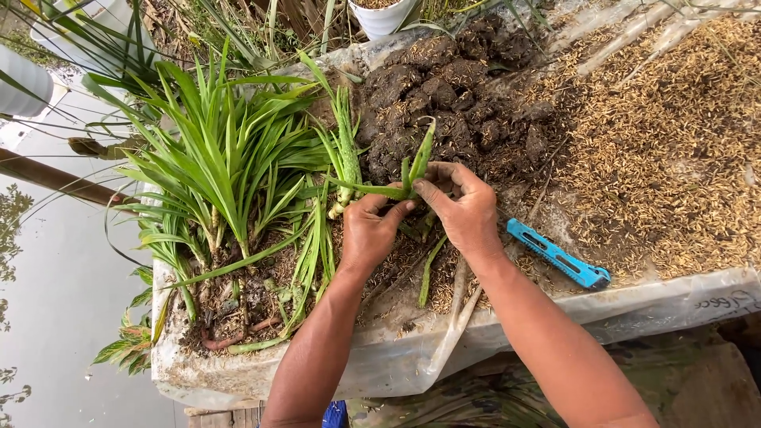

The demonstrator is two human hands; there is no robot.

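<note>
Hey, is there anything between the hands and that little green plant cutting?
Nothing visible. The left hand and right hand both already grip the green cutting directly with their fingers. The blue utility knife lies off to the right, apart from them.

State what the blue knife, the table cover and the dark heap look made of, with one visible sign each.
Knife: probably plastic, a smooth, bright blue casing.
Cover: seemingly plastic sheeting, whitish, glossy and wrinkled over the edge.
Heap: likely damp soil or compost, dark, matte, lumpy clods.
</note>
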